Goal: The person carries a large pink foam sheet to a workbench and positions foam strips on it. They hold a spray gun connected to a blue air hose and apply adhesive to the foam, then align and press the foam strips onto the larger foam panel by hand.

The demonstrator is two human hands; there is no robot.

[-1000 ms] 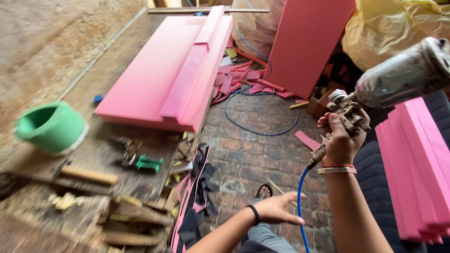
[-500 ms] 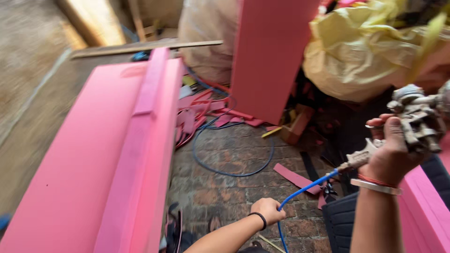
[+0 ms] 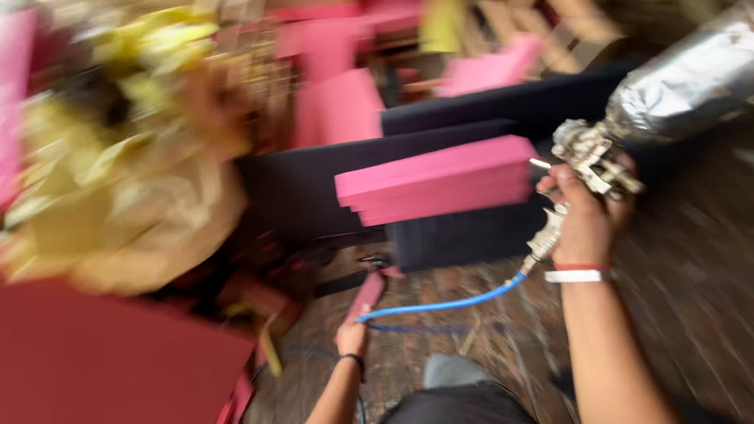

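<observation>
Right hand (image 3: 585,216) clenched round grip of paint-crusted spray gun (image 3: 589,157), foil-wrapped cup far right; left hand (image 3: 351,338) closed on blue air hose (image 3: 448,305), low centre; stacked pink boards (image 3: 440,180) just left of nozzle; frame blurred

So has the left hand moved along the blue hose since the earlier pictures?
Cannot tell: the left hand grips the blue hose low down as before, but the head camera swung, leaving no fixed reference in view.

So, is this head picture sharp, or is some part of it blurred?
Head view: strong motion blur, worst at the left, where the yellow sheeting smears. The right hand on the spray gun and the stack of pink boards stay readable though soft. The left hand at the blue hose is hazy.
</observation>
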